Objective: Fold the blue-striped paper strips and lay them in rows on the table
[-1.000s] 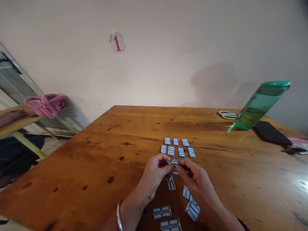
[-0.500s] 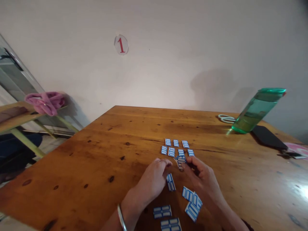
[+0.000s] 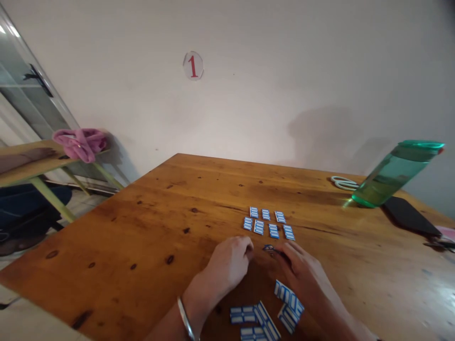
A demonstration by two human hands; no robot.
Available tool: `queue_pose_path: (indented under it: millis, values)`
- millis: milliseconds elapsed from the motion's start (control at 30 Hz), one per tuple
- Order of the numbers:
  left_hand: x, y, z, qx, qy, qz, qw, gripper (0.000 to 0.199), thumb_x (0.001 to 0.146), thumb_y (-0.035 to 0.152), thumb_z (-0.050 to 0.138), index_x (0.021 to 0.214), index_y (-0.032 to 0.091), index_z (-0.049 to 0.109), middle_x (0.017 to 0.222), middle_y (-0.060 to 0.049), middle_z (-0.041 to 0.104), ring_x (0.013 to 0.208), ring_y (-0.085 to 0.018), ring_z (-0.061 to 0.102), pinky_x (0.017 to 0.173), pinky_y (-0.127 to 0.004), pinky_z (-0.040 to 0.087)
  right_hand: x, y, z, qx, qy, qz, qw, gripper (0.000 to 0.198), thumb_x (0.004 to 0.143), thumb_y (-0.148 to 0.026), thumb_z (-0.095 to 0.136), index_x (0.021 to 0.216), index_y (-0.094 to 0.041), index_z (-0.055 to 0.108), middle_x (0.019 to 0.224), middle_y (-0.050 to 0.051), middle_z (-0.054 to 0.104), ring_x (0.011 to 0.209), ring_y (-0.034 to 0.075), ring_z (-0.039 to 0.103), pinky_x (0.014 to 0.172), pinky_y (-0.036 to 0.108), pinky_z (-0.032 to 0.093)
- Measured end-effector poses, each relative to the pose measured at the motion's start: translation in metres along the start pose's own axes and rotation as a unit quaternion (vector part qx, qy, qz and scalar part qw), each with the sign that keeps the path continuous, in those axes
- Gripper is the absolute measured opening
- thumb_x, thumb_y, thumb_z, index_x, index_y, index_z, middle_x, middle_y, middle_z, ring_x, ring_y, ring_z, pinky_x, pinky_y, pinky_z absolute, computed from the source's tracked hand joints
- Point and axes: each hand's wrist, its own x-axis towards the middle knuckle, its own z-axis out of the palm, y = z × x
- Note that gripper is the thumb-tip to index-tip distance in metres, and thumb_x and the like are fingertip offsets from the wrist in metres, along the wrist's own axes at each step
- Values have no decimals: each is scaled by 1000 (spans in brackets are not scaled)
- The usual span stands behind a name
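Observation:
Small white label sheets with blue-outlined boxes lie on the wooden table [image 3: 213,189]. Several of them form two short rows, with one label sheet [image 3: 273,231] in the nearer row just beyond my hands. My right hand [image 3: 305,267] pinches a few label sheets [image 3: 269,247], seen nearly edge-on between thumb and fingers. Curled inward beside it is my left hand [image 3: 231,260], with a bangle on the wrist; its fingertips are hidden, so I cannot make out what they hold. Nearer me, a loose label sheet [image 3: 266,322] overlaps others, and another overlapping group [image 3: 289,300] lies by my right forearm.
A green bottle [image 3: 398,175] stands at the back right beside a black flat case [image 3: 410,217] and a coiled white cable [image 3: 344,183]. To the left, another person's arm [image 3: 28,157] rests on a second table near a pink cloth [image 3: 81,144].
The label sheet below my left hand now lies against the near group. The sheets in my right hand have tipped edge-on and come away from the nearer row. The view has shifted slightly left.

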Motion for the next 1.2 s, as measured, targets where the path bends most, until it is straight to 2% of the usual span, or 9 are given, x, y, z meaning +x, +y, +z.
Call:
queue_pose_path:
  millis: [100,200,367,567,733,900,1067,1200]
  values:
    - [2,2,4,-19,42,-19,999,33,79,14,38,107,13,56,105,-12,63,100,-23,56,88,-37,42,-1,1,0,-28,-37,-9,999,22,87,-19,36,79,-21,56,74,3,60,65,17,59,58,27,45]
    - [-1,5,10,-36,33,-2,999,45,79,11,35,124,9,43,122,-15,54,114,-22,48,98,-36,35,0,-1,-3,-49,-68,-11,996,20,85,-15,38,80,-20,57,75,4,61,66,17,60,58,27,46]
    - [-11,9,19,2,-48,27,998,57,79,9,31,135,3,24,140,-20,29,130,-24,26,105,-41,25,0,1,-4,-77,-128,14,989,18,84,-11,41,82,-18,58,79,5,61,71,19,61,64,30,47]
    - [-19,16,16,37,-117,39,992,62,78,8,30,136,-3,14,143,-21,12,132,-24,13,107,-42,20,0,5,0,-66,-135,18,989,18,85,-11,41,84,-18,58,81,6,61,74,19,61,67,30,48]
    - [-23,23,10,8,-151,23,988,64,79,12,30,138,2,8,145,-17,8,133,-22,10,107,-40,19,0,4,1,-41,-135,23,990,19,84,-9,41,82,-17,58,81,6,61,74,18,61,67,28,47]
    - [-24,22,11,-25,-165,13,986,65,80,15,30,138,0,5,145,-17,4,133,-22,7,108,-40,16,0,4,0,-30,-121,21,992,18,84,-10,41,82,-17,58,84,6,61,77,18,61,69,28,46]
    - [-24,25,9,-71,-150,6,986,66,79,16,34,139,5,10,145,-14,6,133,-23,9,107,-45,17,2,3,0,-22,-123,21,992,19,86,-13,41,82,-17,59,85,7,61,77,18,60,69,28,45]
    - [-24,27,7,-58,-163,-7,985,66,80,17,32,139,3,7,145,-14,5,133,-22,8,108,-43,15,3,0,-2,-21,-139,32,990,22,87,-14,39,83,-17,60,84,6,60,77,17,60,69,26,44]
